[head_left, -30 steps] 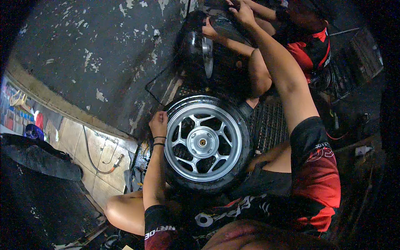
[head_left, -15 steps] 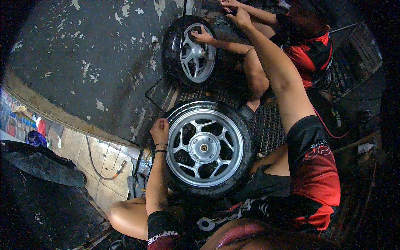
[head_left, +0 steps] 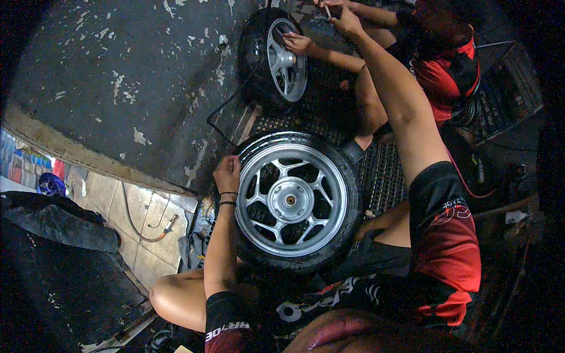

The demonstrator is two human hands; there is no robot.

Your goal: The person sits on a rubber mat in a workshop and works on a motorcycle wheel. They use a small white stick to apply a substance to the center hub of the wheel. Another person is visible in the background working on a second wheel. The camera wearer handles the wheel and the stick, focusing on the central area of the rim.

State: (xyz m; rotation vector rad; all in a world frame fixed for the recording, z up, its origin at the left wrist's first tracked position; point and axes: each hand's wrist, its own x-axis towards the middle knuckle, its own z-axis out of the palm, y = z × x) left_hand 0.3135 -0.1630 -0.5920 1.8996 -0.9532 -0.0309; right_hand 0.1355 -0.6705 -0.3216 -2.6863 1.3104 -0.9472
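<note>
In front of me, a silver spoked wheel with a black tyre stands tilted between my legs. My left hand is closed at the tyre's left edge, fingers curled; what is in them, if anything, is hidden. Stretched out to the far side, my right hand is closed around the lower end of a thin pale stick. Beside it is another person's hand; whether that hand also touches the stick I cannot tell. The person's other hand rests on the rim of a second wheel.
A dark, paint-flaked surface fills the far left. A thin black cable bends down it toward my tyre. On the tiled floor lies a hose with a metal end. Dark perforated matting spreads right of the wheel.
The pale stick now shows at my right hand. The far wheel appears slightly farther right and higher, the near wheel slightly higher. My left hand stays at the tyre's edge.
</note>
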